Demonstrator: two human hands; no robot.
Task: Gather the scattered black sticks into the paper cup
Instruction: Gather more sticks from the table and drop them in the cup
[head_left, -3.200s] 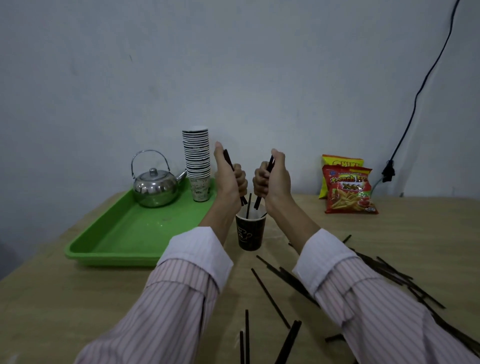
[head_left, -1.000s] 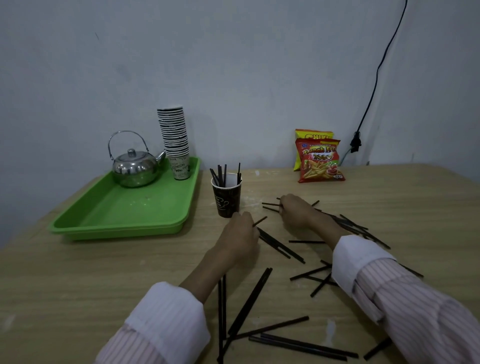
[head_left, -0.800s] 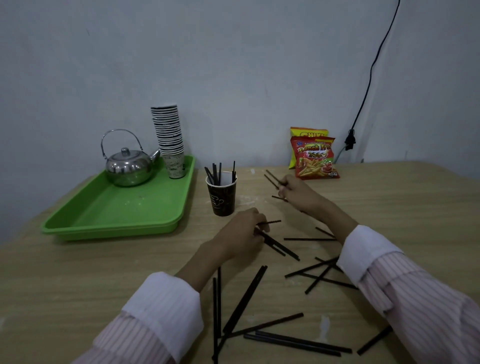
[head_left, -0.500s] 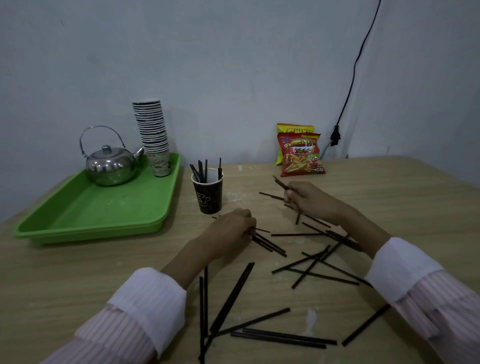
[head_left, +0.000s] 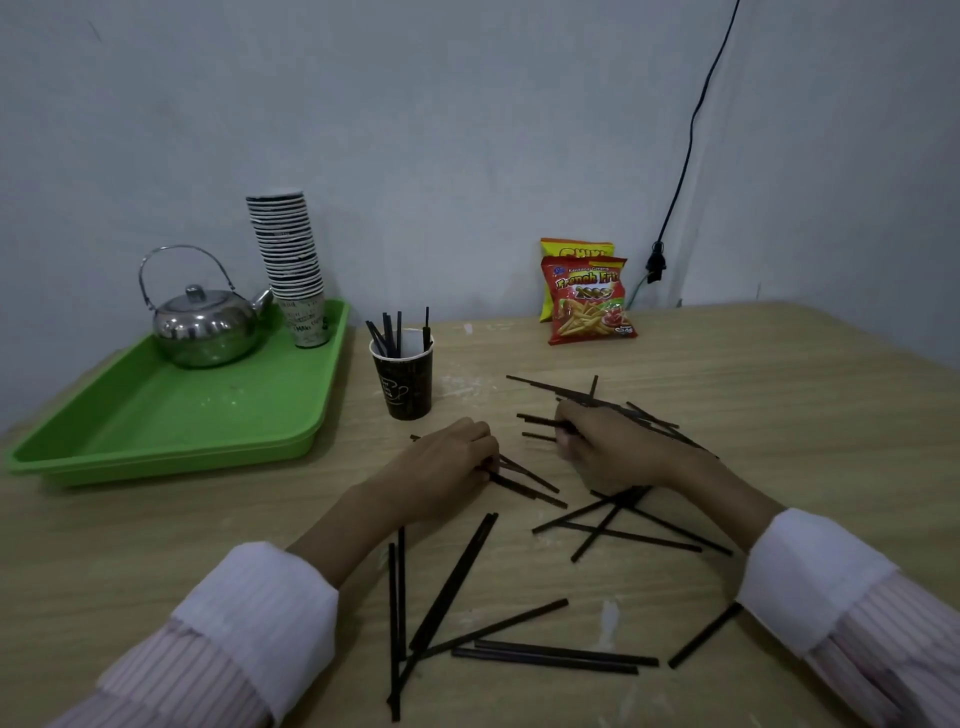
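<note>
A dark paper cup (head_left: 403, 382) stands upright on the wooden table with several black sticks (head_left: 390, 332) poking out of it. Many more black sticks (head_left: 452, 582) lie scattered in front of it and to its right. My left hand (head_left: 447, 467) rests palm down on the table just below the cup, fingers closed over the ends of a few sticks (head_left: 524, 483). My right hand (head_left: 605, 441) lies to the right of it, gripping a short bundle of sticks (head_left: 537, 421) that points left.
A green tray (head_left: 156, 415) at the left holds a steel kettle (head_left: 205, 325) and a tall stack of paper cups (head_left: 288, 260). Two snack bags (head_left: 587, 296) lean on the back wall. A black cable (head_left: 685, 145) hangs to a plug (head_left: 655, 262).
Both hands came down from above the cup to the table. My right hand dropped from a raised position onto the stick pile; my left hand stayed pressed on sticks below the cup.
</note>
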